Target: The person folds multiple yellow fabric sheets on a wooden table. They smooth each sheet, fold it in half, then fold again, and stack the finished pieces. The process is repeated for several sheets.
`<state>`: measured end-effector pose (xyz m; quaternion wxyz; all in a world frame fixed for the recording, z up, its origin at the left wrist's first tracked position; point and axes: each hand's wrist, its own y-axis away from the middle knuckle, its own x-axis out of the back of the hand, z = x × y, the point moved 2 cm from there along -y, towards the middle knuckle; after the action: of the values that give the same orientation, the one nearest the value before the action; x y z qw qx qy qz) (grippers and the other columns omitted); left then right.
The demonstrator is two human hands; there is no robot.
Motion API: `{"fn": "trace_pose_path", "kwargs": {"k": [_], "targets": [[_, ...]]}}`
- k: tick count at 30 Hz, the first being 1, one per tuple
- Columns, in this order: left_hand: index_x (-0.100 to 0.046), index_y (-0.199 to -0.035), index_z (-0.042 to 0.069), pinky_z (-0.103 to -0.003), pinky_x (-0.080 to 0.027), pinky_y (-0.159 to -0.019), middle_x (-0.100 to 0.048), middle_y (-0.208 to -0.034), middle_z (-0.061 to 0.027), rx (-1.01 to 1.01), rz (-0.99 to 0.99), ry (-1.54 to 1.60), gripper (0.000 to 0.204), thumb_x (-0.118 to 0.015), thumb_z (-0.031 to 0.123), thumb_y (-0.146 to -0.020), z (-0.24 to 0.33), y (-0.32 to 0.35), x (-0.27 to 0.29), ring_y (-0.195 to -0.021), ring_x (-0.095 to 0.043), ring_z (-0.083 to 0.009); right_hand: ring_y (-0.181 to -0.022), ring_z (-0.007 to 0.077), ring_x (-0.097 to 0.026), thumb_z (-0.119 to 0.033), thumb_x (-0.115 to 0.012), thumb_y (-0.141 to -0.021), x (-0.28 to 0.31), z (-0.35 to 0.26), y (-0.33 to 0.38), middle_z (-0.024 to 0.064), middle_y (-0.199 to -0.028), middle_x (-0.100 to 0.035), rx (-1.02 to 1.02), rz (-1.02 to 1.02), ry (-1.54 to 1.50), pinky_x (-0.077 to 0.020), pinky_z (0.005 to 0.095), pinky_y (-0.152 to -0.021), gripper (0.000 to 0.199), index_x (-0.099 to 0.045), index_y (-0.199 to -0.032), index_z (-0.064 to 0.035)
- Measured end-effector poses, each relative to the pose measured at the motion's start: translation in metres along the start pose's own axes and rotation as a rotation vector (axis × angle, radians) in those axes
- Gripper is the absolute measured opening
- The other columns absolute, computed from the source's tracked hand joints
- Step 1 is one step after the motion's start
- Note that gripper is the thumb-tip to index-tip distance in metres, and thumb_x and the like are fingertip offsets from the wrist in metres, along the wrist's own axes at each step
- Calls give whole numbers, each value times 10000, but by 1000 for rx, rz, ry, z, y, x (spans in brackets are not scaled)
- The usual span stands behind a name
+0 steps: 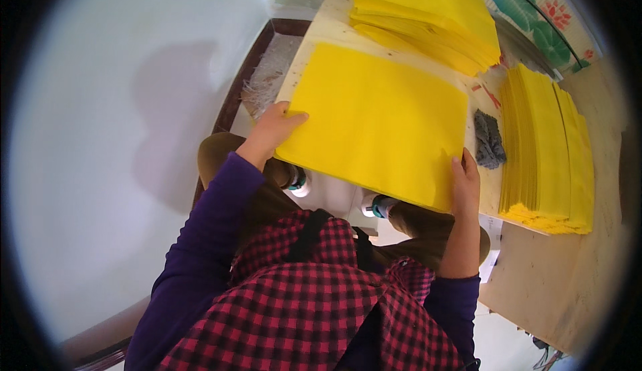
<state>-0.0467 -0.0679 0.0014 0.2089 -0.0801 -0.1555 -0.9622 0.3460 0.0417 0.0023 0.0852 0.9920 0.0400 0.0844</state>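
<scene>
While the left hand (271, 131) holds yellow material (376, 120) — the right hand (467, 183) does too

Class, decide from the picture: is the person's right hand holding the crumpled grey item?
No: the right hand grips the right edge of the flat yellow piece, while the crumpled grey item lies on the table.

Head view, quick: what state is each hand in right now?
Left hand: grip closed, holding the flat yellow piece by its left edge.
Right hand: grip closed, holding its right edge.
</scene>
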Motion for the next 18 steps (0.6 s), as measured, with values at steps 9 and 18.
{"fn": "trace_pose_path", "kwargs": {"k": [9,18], "targets": [[-546,-1166,-56,-322,-536,-791,-656,-1069,-142,279,-60,230,370,-617,200,-909,20,-11,9,-909,-664,-209,-1197,226,-513,-154,-562,-961,2,2,-1,170,-1333,-519,32,-6,21,-396,311,-1001,514,-382,-1390,62],[-565,-1194,-54,-340,-544,-801,-666,-1110,-164,380,-108,333,389,-580,238,-937,28,-13,5,-933,-675,-238,-1203,233,-512,-135,-574,-941,7,11,-2,176,-1334,-519,63,-11,22,-391,318,-1016,525,-385,-1388,65]]}}
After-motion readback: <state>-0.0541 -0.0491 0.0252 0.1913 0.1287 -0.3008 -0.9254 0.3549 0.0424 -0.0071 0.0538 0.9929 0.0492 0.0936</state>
